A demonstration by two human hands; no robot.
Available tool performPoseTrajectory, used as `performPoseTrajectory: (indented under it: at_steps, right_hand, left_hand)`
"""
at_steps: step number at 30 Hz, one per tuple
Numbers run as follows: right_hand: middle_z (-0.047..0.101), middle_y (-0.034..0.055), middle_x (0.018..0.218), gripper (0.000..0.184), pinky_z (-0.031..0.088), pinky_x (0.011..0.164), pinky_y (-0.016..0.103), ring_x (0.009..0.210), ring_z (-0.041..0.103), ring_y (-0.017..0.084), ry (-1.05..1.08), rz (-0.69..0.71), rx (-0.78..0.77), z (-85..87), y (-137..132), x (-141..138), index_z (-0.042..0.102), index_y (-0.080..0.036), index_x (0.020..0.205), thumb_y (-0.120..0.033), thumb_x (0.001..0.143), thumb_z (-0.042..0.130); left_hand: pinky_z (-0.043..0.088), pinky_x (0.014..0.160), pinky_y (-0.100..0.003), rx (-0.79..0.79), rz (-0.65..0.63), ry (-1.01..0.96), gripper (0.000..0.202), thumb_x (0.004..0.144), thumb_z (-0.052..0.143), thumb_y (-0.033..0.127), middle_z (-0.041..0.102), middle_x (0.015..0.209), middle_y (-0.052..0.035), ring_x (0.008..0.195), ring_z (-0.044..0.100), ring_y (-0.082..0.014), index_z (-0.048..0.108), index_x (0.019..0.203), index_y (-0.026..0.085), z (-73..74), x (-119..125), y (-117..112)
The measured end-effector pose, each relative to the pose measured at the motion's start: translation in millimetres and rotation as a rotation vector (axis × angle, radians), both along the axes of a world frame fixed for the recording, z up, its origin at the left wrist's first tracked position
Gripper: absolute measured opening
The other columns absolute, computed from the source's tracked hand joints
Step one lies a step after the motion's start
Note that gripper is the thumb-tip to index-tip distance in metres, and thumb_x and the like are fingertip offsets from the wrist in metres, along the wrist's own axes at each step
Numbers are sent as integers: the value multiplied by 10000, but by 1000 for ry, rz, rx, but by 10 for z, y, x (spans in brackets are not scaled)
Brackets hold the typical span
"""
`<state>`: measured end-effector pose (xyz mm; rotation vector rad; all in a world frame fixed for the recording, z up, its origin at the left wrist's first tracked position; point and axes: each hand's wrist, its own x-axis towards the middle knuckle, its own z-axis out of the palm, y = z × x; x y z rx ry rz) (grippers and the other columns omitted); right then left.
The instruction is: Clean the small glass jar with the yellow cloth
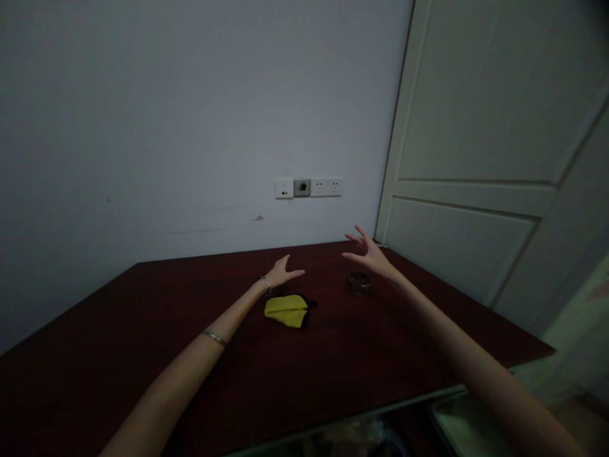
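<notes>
Yellow, dark-edged cloth (286, 309) lies on the red-brown table (352, 355), just nearer than the left hand (280, 275), whose thumb and fingers stand apart. Beyond the small glassy dish (360, 284), the right hand (370, 255) hovers, fingers wide; wall sockets (326, 187) sit behind.

The yellow piece (288, 317) looks like matt cloth, the dish (360, 284) like glossy glass, the tabletop (190, 285) like smooth wood.

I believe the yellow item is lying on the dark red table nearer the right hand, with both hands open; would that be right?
Not quite: in the head view, the yellow item lies nearer the left hand, not the right hand. It is on the dark red table, and both hands are open.
</notes>
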<state>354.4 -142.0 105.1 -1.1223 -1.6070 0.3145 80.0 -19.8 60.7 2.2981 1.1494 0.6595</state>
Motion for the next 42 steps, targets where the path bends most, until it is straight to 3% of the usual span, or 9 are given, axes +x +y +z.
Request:
performPoseTrajectory:
  at_steps: [2, 5, 11, 14, 17, 20, 24, 32, 42]
  right_hand:
    - [404, 121, 1358, 978, 242, 1061, 454, 1268, 359, 225, 4, -37, -64, -67, -151, 284, 91, -259, 1384, -409, 639, 707]
    - [382, 157, 1362, 1055, 272, 1042, 477, 1272, 351, 248, 21, -70, -178, -294, -302, 562, 8, -244, 1392, -433, 626, 708]
    - [421, 202, 1312, 1142, 362, 984, 480, 1229, 411, 273, 19, -109, -320, -694, -413, 701, -68, -224, 1391, -442, 595, 721]
    - [460, 192, 1281, 1173, 317, 1013, 480, 1236, 405, 263, -58, -103, -336, -774, -416, 694, -83, -205, 1390, -429, 578, 732]
    - [504, 176, 1247, 1183, 252, 1040, 496, 1260, 366, 269, -132, -111, -336, -814, -397, 679, -73, -196, 1393, -421, 564, 741]
    - [530, 174, 1220, 1184, 239, 1042, 500, 1272, 343, 277, -146, -118, -347, -849, -360, 666, -55, -187, 1397, -424, 555, 743]
    - [556, 187, 1179, 1190, 280, 1026, 478, 1225, 415, 278, -95, -115, -377, -891, -300, 654, -44, -158, 1397, -418, 549, 750]
    - [570, 177, 1152, 1168, 292, 1024, 457, 1222, 421, 268, -94, -117, -406, -870, -290, 603, -14, -140, 1400, -409, 555, 746]
    - [575, 181, 1159, 1190, 280, 1030, 466, 1252, 376, 265, -62, -121, -382, -962, -209, 668, -7, -147, 1400, -398, 529, 764]
  left_hand:
    - [220, 1069, -368, -27, -114, 92, 980, 576, 594, 647, 273, 1421, -172, 1312, 247, -300, 275, 1337, 117, 102, 262, -135]
    - [239, 1060, -368, -21, -222, 202, 1058, 543, 591, 680, 259, 1420, -195, 1309, 246, -313, 246, 1345, 83, 152, 675, -336]
    - [266, 1038, -386, 77, -254, 276, 1130, 442, 602, 736, 296, 1400, -199, 1300, 236, -359, 297, 1312, 82, -39, 1349, -535]
    - [322, 990, -397, 101, -284, 258, 974, 441, 619, 721, 497, 1245, -175, 1206, 387, -360, 475, 1173, 95, -134, 1526, -527]
    - [316, 985, -395, 156, -338, 221, 737, 477, 659, 655, 630, 1027, -116, 1086, 499, -323, 594, 988, 129, -167, 1594, -504]
    - [351, 947, -368, 189, -336, 191, 632, 494, 679, 616, 657, 942, -90, 1040, 522, -301, 626, 909, 142, -163, 1595, -488]
    - [371, 920, -351, 167, -359, 189, 543, 544, 668, 590, 672, 869, -74, 972, 553, -271, 647, 855, 145, -186, 1587, -464]
    - [380, 918, -358, 111, -381, 134, 615, 591, 634, 588, 660, 946, -98, 1045, 516, -276, 631, 985, 116, -345, 1606, -396]
    - [418, 873, -335, 96, -371, 138, 558, 624, 644, 531, 642, 991, -109, 1043, 506, -271, 630, 999, 118, -333, 1612, -408]
